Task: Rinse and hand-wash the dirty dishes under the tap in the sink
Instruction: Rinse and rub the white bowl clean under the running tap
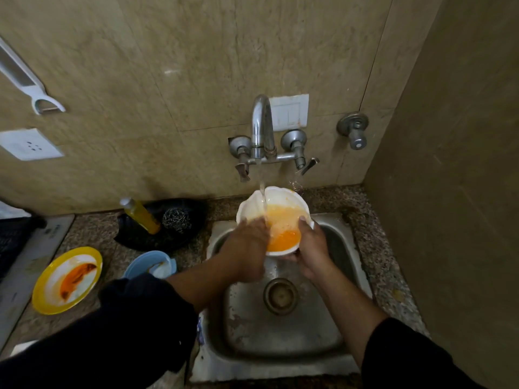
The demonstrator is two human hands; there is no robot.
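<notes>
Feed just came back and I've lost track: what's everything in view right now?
white bowl: 1, white, orange residue, under running tap
tap: 1, chrome, wall above sink
sink: 1, steel, centre
yellow plate: 1, orange-smeared, counter far left
blue dish: 1, counter beside sink
soap bottle: 1, yellow, in black holder
scrubber: 1, steel, same holder
peeler: 1, white, upper-left wall
socket: 1, white, left wall
switch plate: 1, white, behind tap
valve: 1, metal, right of tap
left hand: 1, on bowl's left rim
right hand: 1, gripping bowl's right rim
</notes>
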